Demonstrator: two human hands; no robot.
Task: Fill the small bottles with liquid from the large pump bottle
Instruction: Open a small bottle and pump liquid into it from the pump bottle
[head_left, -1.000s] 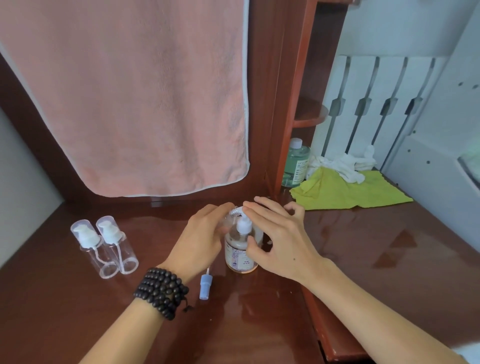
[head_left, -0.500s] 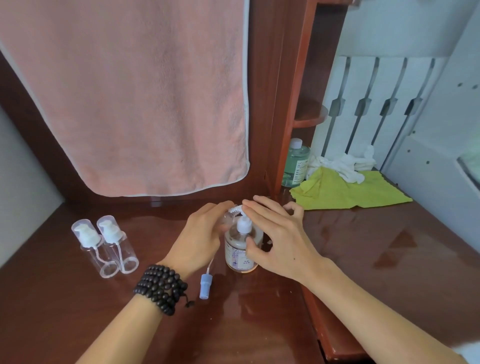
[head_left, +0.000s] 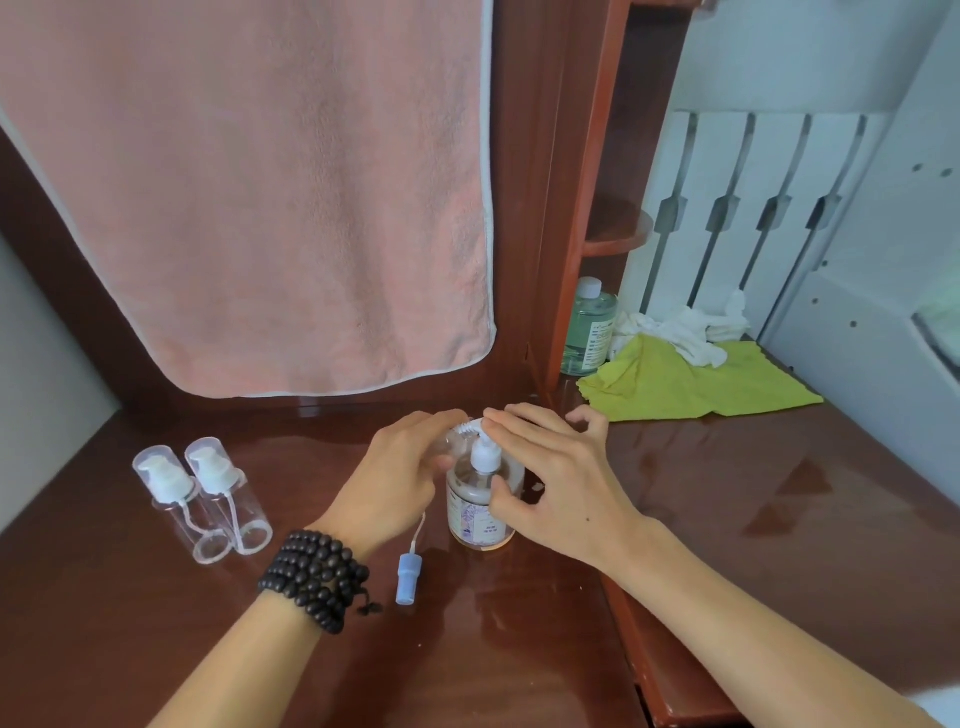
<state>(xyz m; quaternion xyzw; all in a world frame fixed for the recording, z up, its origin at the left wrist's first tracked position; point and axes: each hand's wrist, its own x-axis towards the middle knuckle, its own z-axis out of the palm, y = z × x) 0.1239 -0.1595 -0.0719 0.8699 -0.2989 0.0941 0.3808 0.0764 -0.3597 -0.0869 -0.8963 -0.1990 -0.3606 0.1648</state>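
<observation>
Pink terry towel (head_left: 244, 197) hangs over the back of the glossy red-brown wooden desk (head_left: 727, 519), whose slick surface is the first hazard: any liquid that misses would spread fast and a nudged bottle would slide.

Right hand (head_left: 561, 488) sits at the large clear pump bottle with a purple label (head_left: 480, 499), which stands upright at the desk's middle; its thumb presses the bottle's shoulder and its straight, slightly spread fingers lie over the white pump head. Left hand (head_left: 400, 478) curls in from the other side, apparently holding a small clear bottle at the nozzle, though the fingers hide most of it and I cannot tell how firm the hold is.

I judge the main risk to be misalignment: if the nozzle is off the small opening when the pump goes down, the liquid would land on fingers and desk. A hard press could also tip the pump bottle.

Two small clear capped pump bottles (head_left: 202, 499) lie tilted to the left, well apart, seemingly empty.

Small blue spray cap with its thin tube (head_left: 408, 571) lies loose just beside the left wrist, where a sweep of the arm could knock it away.
</observation>
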